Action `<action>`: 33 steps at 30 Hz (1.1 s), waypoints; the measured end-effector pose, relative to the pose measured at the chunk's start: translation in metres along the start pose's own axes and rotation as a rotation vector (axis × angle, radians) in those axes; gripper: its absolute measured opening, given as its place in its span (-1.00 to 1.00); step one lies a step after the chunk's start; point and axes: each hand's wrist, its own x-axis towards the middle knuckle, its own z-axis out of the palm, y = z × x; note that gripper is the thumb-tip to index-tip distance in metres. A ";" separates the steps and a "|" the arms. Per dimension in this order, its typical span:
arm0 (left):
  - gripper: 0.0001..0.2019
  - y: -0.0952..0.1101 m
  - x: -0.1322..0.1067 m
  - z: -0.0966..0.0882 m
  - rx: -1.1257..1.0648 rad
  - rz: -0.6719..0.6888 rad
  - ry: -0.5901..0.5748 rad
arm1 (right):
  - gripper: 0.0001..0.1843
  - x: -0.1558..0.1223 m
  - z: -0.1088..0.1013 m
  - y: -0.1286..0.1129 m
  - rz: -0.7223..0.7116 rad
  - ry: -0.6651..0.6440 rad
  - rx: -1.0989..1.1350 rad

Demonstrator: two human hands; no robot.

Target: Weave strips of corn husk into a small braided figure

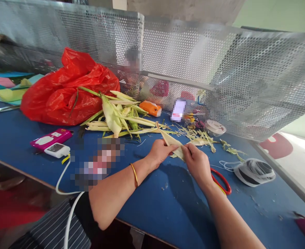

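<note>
A pale green corn husk [173,142] is stretched between my two hands, just above the blue table. My left hand [160,152], with a gold bangle on its wrist, pinches the husk's near left edge between thumb and fingers. On the other side my right hand [196,159] pinches its right end. Beyond the hands lies a pile of corn husks [112,117], and thin husk strips [203,136] are scattered to the right of it. Red-handled scissors [223,181], mostly hidden, rest beside my right wrist.
A red plastic bag [71,93] sits at the back left. A magenta box [51,138] and a white device with a cable are in front of it. An orange tissue pack [150,108], a lit phone [178,110], a tape roll [215,127] and a thread spool [254,172] stand around. Perforated metal [178,52] borders the table.
</note>
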 end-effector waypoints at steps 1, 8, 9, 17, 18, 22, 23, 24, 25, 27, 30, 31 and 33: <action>-0.94 0.000 0.000 0.000 0.009 -0.002 -0.001 | -0.69 0.001 0.000 0.000 0.011 0.001 -0.044; -0.86 -0.002 0.003 -0.003 0.090 0.046 0.053 | -0.74 0.002 -0.001 -0.001 -0.066 -0.103 -0.071; -0.84 -0.002 0.005 -0.004 0.097 0.072 0.091 | -0.73 0.001 -0.002 -0.002 -0.072 -0.093 -0.080; -0.92 0.010 0.011 -0.010 -0.087 0.152 0.290 | -0.59 -0.001 0.002 0.001 -0.041 -0.105 0.137; -0.93 0.011 0.011 -0.010 -0.109 0.141 0.290 | -0.57 0.000 0.003 0.002 -0.027 -0.110 0.200; -0.93 0.012 0.012 -0.011 -0.172 0.093 0.276 | -0.49 0.002 0.005 0.004 0.102 -0.119 0.456; -0.93 0.012 0.012 -0.011 -0.184 0.080 0.269 | -0.49 0.003 0.005 0.004 0.135 -0.126 0.501; -0.92 0.012 0.012 -0.012 -0.194 0.070 0.266 | -0.50 0.003 0.005 0.003 0.164 -0.136 0.537; -0.92 0.013 0.013 -0.012 -0.200 0.064 0.267 | -0.51 0.003 0.004 0.002 0.188 -0.142 0.565; -0.92 0.013 0.013 -0.013 -0.200 0.063 0.276 | -0.56 0.003 0.002 0.001 0.223 -0.139 0.603; -0.92 0.013 0.013 -0.013 -0.184 0.083 0.286 | -0.59 0.002 -0.001 -0.001 0.283 -0.106 0.681; -0.92 0.013 0.014 -0.014 -0.184 0.086 0.285 | -0.59 0.002 -0.001 -0.002 0.318 -0.118 0.730; -0.92 0.013 0.014 -0.014 -0.203 0.081 0.285 | -0.60 0.002 -0.003 -0.003 0.410 -0.183 0.846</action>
